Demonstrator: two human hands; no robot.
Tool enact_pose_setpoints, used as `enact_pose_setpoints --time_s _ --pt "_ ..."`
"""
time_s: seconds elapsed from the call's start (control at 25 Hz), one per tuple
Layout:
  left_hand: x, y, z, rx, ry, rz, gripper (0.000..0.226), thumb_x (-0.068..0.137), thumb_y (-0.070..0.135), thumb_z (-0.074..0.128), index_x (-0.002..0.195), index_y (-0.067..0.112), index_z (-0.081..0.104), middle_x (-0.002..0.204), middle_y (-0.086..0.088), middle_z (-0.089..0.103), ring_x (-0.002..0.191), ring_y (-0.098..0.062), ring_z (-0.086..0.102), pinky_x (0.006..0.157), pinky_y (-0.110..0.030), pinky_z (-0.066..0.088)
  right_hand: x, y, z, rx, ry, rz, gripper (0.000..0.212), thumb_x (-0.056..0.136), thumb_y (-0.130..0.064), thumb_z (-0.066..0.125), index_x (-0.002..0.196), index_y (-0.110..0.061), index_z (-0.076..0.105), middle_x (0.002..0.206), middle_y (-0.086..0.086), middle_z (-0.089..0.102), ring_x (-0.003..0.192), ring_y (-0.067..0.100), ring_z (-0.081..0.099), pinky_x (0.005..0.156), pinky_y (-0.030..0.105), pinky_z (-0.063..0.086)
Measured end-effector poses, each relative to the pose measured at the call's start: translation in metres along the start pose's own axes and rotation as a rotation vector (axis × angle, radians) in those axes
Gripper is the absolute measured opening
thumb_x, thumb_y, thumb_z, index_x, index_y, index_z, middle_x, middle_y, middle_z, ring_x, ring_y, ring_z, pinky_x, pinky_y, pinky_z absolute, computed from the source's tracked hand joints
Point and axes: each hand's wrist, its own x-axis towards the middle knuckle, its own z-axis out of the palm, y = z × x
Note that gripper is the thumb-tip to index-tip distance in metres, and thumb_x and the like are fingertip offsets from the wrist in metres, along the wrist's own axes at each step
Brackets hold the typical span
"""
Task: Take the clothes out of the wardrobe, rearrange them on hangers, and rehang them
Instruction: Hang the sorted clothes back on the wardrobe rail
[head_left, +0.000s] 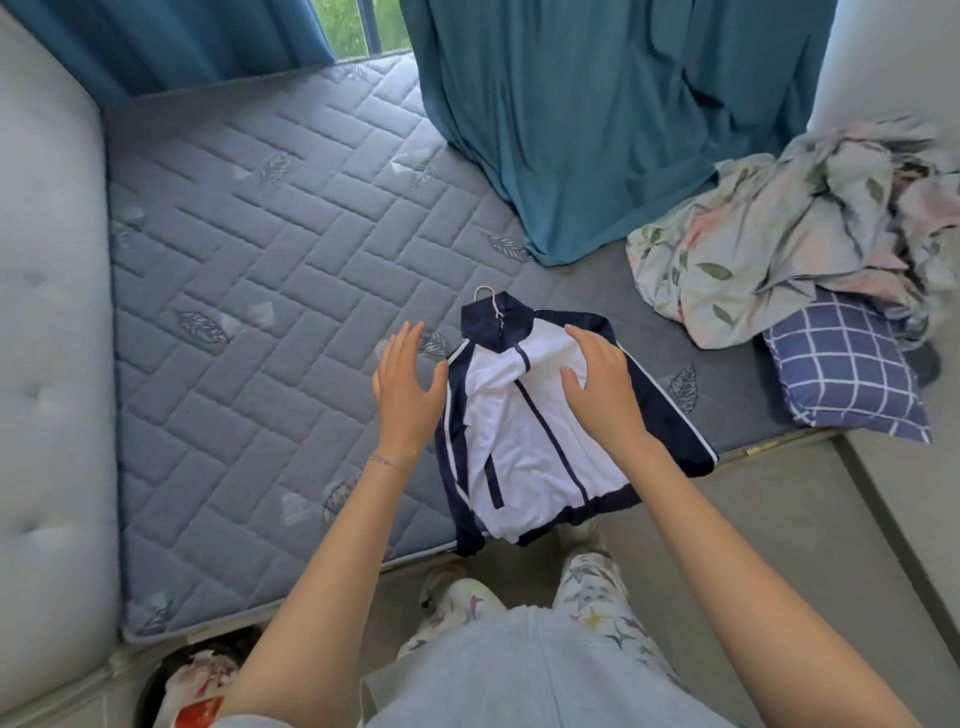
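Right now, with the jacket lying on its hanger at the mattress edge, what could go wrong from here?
1. The jacket has its hem hanging past the mattress edge; a tug could slide it to the floor.
2. Neither the left hand nor the right hand grips the hanger, whose hook alone shows at the collar; lifting by the fabric might shed it.

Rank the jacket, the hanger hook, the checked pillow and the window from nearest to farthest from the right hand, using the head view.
1. Jacket: directly beneath the right hand, at the mattress edge.
2. Hanger hook: poking out at the jacket's top, just beyond the fingertips.
3. Checked pillow: off to the right.
4. Window: far back, between the curtains.
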Motion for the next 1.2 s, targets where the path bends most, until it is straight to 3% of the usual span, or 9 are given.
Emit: enact_pose_setpoints --time_s 0.32,0.6,0.72,0.8,0.92,1.04,1.2 --pt "0.076 -0.034 0.145 0.112 0.042 -0.248 0.055 0.097 0.024 0.056 0.148 0.017 0.038 0.155 -0.003 0.035 0.145 -0.021 0.026 0.115 -0.041 0.018 0.150 0.128 0.039 -0.033 -0.256 -0.033 0.051 0.094 -0.009 0.049 0.143 -0.014 0.041 0.146 0.005 0.042 0.134 0.025 0.034 0.111 0.033 0.027" --pt "0.142 -0.181 0.281 0.194 0.029 -0.293 0.051 0.100 0.027 0.050 0.148 0.015 0.037 0.153 -0.002 0.039 0.145 -0.020 0.028 0.117 -0.047 0.017 0.273 0.261 0.179 -0.096 -0.276 -0.037 0.053 0.094 -0.009 0.049 0.145 -0.015 0.039 0.151 0.004 0.036 0.139 0.025 0.030 0.115 0.039 0.024" --pt "0.168 -0.241 0.333 0.281 0.040 -0.255 0.045 0.100 0.023 0.048 0.143 0.011 0.043 0.145 -0.008 0.047 0.139 -0.026 0.036 0.115 -0.050 0.021 0.314 0.309 0.247 -0.288 -0.287 -0.070 0.055 0.098 -0.024 0.046 0.150 -0.021 0.028 0.159 0.003 0.023 0.147 0.024 0.015 0.119 0.049 0.006" --pt "0.173 -0.262 0.350 0.347 0.098 -0.199 0.038 0.100 0.019 0.048 0.136 0.008 0.050 0.130 -0.013 0.058 0.125 -0.032 0.049 0.107 -0.048 0.030 0.329 0.328 0.270 -0.406 -0.274 -0.101 0.057 0.100 -0.040 0.042 0.151 -0.023 0.024 0.157 0.003 0.027 0.145 0.025 0.019 0.117 0.052 0.001" --pt "0.170 -0.274 0.356 0.452 0.141 -0.139 0.023 0.098 0.021 0.050 0.114 0.008 0.060 0.105 -0.014 0.061 0.098 -0.037 0.053 0.087 -0.044 0.038 0.326 0.339 0.282 -0.495 -0.123 -0.213 0.056 0.097 -0.050 0.043 0.143 -0.019 0.039 0.132 0.010 0.051 0.124 0.031 0.043 0.113 0.051 0.020" --pt "0.156 -0.268 0.342 0.371 0.104 -0.146 0.022 0.098 0.022 0.052 0.080 0.011 0.054 0.082 -0.012 0.057 0.081 -0.034 0.051 0.068 -0.038 0.033 0.303 0.329 0.274 -0.487 -0.157 -0.222 0.049 0.096 -0.053 0.044 0.126 -0.015 0.052 0.116 0.011 0.058 0.109 0.032 0.050 0.095 0.044 0.034" --pt "0.117 -0.240 0.295 0.174 0.014 -0.251 0.032 0.099 0.028 0.054 0.076 0.007 0.061 0.073 -0.008 0.060 0.071 -0.025 0.052 0.061 -0.036 0.029 0.268 0.284 0.240 -0.397 -0.280 -0.234 0.036 0.094 -0.049 0.053 0.099 -0.013 0.059 0.093 0.006 0.064 0.089 0.029 0.059 0.074 0.040 0.043"
